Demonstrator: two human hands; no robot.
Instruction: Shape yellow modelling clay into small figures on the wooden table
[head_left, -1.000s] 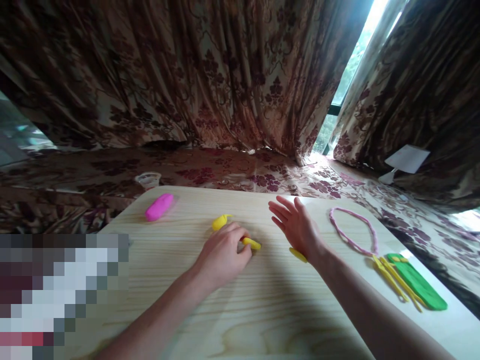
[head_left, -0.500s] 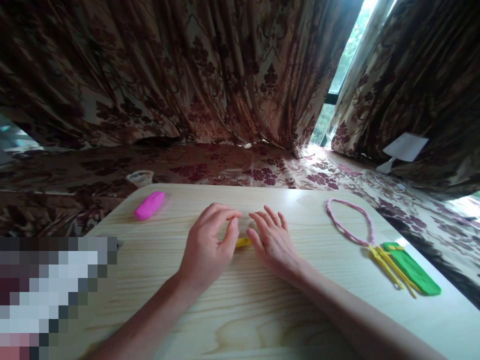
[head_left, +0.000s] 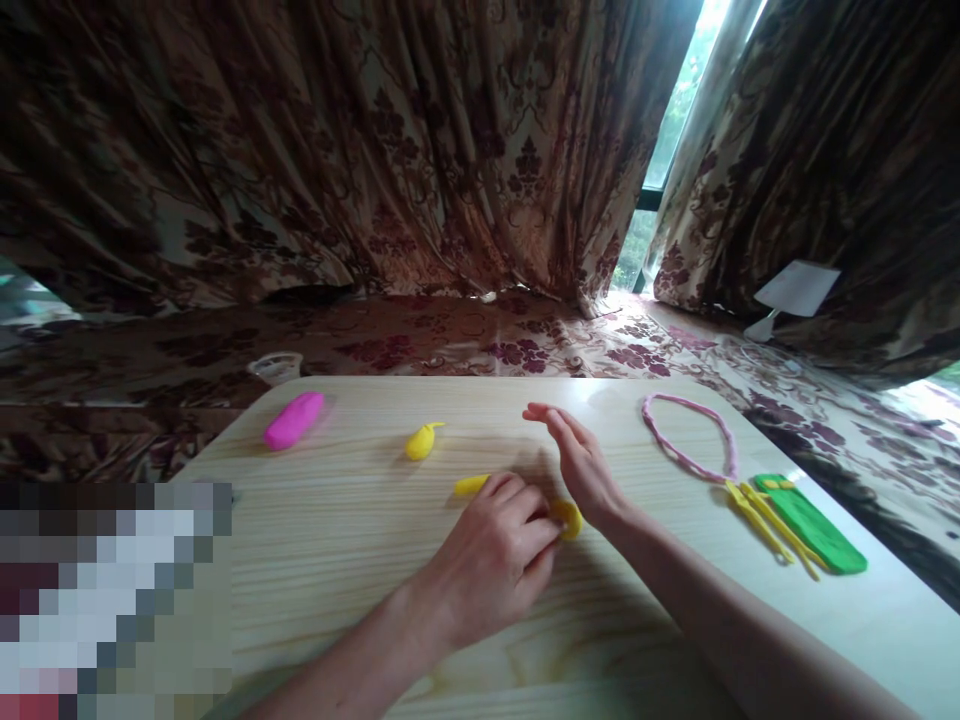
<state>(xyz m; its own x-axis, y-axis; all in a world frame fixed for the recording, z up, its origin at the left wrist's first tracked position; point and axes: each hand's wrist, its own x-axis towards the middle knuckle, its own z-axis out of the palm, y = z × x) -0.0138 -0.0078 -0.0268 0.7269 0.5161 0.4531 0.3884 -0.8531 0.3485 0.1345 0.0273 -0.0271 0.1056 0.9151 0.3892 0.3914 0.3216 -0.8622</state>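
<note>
Handling step: left hand (head_left: 501,540) apparently pinches yellow clay disc (head_left: 574,520); right hand (head_left: 587,478), just right, extended, gripping nothing. Next move calls for gentle pressure.

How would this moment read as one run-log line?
left hand: at yellow disc | right hand: open, beside disc | nearby: yellow strip | table: yellow lump, pink block, pink loop, yellow tools, green slab

Left hand (head_left: 504,545) touches yellow disc (head_left: 572,520)

The right hand (head_left: 586,472) stands beside it, fingers straight. A yellow stick (head_left: 469,486) lies by the left knuckles; yellow lump (head_left: 420,443) and pink block (head_left: 294,421) farther left, pink loop (head_left: 679,458) right.
</note>
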